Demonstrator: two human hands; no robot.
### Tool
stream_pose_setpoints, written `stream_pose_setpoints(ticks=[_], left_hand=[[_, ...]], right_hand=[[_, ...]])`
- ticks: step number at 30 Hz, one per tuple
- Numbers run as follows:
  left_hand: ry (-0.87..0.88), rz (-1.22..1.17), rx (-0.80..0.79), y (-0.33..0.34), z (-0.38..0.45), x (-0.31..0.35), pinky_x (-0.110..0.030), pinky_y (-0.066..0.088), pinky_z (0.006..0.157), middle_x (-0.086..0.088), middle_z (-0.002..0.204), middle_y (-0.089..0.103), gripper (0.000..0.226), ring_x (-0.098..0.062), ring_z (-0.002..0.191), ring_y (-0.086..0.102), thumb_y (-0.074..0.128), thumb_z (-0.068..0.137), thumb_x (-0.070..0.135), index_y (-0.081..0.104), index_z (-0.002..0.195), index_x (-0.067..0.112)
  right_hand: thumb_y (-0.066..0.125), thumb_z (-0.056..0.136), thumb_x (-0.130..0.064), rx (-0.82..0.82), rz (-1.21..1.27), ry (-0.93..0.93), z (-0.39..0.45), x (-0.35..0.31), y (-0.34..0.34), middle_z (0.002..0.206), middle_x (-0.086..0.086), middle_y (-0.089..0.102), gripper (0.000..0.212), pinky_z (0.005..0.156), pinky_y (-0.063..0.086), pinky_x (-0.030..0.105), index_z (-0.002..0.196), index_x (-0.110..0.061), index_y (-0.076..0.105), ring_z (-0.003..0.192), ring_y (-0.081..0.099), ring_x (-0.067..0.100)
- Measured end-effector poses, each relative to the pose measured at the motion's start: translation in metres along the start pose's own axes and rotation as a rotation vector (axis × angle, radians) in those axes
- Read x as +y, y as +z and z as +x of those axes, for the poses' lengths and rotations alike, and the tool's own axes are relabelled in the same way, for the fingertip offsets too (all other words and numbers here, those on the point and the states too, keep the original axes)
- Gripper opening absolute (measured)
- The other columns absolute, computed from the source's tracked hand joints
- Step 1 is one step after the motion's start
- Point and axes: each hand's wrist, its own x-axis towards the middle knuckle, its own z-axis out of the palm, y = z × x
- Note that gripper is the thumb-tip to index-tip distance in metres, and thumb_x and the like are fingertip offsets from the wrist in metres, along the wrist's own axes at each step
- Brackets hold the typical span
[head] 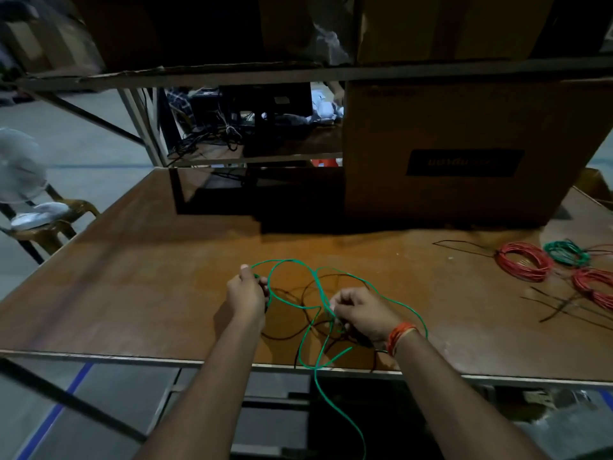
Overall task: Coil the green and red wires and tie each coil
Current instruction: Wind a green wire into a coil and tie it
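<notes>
A brown table [139, 277] stands in a dim storeroom, a cardboard box [464, 154] at its back. Red coils [522, 265] and a green coil [564, 253] lie far right. The loose green wire [292, 303] sprawls between the hands, one end trailing off the near edge. The left hand [247, 295] and right hand [361, 313] each pinch it, seemingly, with curled fingers.

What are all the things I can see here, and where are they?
Loose wire: one, green, looping between both hands, trailing off the table's front edge.
Coils: two red, one green, table's right side.
Box: one, brown cardboard, back right of table.
Table: one, brown.
Fan: one, white, on a chair at left.
Left hand: grips the loose wire.
Right hand: pinches the loose wire.
</notes>
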Motion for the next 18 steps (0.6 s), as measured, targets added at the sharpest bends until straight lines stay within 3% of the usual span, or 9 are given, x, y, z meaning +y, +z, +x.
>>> stream_pose_setpoints(ticks=[3, 7, 10, 12, 14, 16, 18], left_hand=[[0.01, 0.005, -0.124, 0.006, -0.003, 0.001, -0.026, 0.035, 0.049, -0.004, 0.053, 0.062, 0.046, -0.018, 0.044, 0.048, 0.041, 0.108, 0.035, 0.058, 0.077, 0.005], [0.084, 0.065, -0.407, 0.017, -0.025, 0.011, -0.025, 0.03, 0.049, -0.014, 0.072, 0.075, 0.043, -0.014, 0.046, 0.042, 0.052, 0.102, 0.051, 0.054, 0.085, 0.011], [0.165, 0.083, -0.553, 0.024, -0.043, 0.013, -0.025, 0.034, 0.05, -0.009, 0.072, 0.075, 0.057, -0.014, 0.049, 0.045, 0.075, 0.078, 0.063, 0.056, 0.082, 0.01], [0.212, 0.068, -0.606, 0.027, -0.048, 0.007, -0.027, 0.032, 0.051, -0.003, 0.061, 0.058, 0.051, -0.015, 0.052, 0.042, 0.089, 0.064, 0.056, 0.06, 0.076, 0.016], [0.247, 0.056, -0.675, 0.03, -0.048, 0.002, -0.026, 0.031, 0.052, 0.005, 0.056, 0.047, 0.039, -0.011, 0.052, 0.04, 0.093, 0.069, 0.031, 0.055, 0.061, 0.026], [0.273, 0.09, -0.697, 0.031, -0.048, -0.001, -0.024, 0.037, 0.055, 0.01, 0.056, 0.053, 0.038, -0.007, 0.053, 0.048, 0.09, 0.073, 0.016, 0.053, 0.067, 0.024], [0.323, 0.133, -0.717, 0.031, -0.047, 0.0, -0.026, 0.045, 0.064, 0.005, 0.064, 0.064, 0.03, -0.01, 0.061, 0.06, 0.087, 0.078, 0.012, 0.057, 0.078, 0.01]], right_hand=[[0.049, 0.103, -0.013, 0.126, -0.06, -0.148, 0.005, -0.007, -0.001, 0.071, 0.005, 0.059, 0.017, 0.051, 0.048, 0.027, 0.087, -0.017, 0.051, 0.062, 0.061, 0.017], [0.059, 0.093, -0.006, 0.226, -0.091, -0.241, 0.008, -0.016, -0.002, 0.076, 0.007, 0.068, 0.011, 0.069, 0.059, 0.047, 0.087, -0.013, 0.053, 0.064, 0.07, 0.019], [0.066, 0.079, -0.026, 0.222, -0.238, -0.306, 0.011, -0.018, -0.008, 0.078, -0.002, 0.069, 0.011, 0.073, 0.057, 0.049, 0.086, -0.018, 0.061, 0.074, 0.069, 0.018], [0.067, 0.078, -0.021, 0.227, -0.313, -0.342, 0.012, -0.019, -0.01, 0.076, -0.003, 0.068, 0.009, 0.072, 0.055, 0.044, 0.086, -0.017, 0.065, 0.076, 0.066, 0.017], [0.064, 0.081, -0.011, 0.266, -0.355, -0.372, 0.013, -0.02, -0.012, 0.071, 0.0, 0.067, 0.003, 0.067, 0.054, 0.043, 0.081, -0.014, 0.065, 0.071, 0.065, 0.018], [0.062, 0.082, -0.013, 0.307, -0.365, -0.376, 0.013, -0.02, -0.014, 0.068, 0.0, 0.066, 0.006, 0.063, 0.054, 0.042, 0.077, -0.015, 0.063, 0.067, 0.064, 0.017], [0.065, 0.085, -0.014, 0.329, -0.29, -0.342, 0.015, -0.018, -0.019, 0.069, -0.005, 0.067, 0.01, 0.065, 0.054, 0.036, 0.078, -0.02, 0.063, 0.067, 0.063, 0.011]])
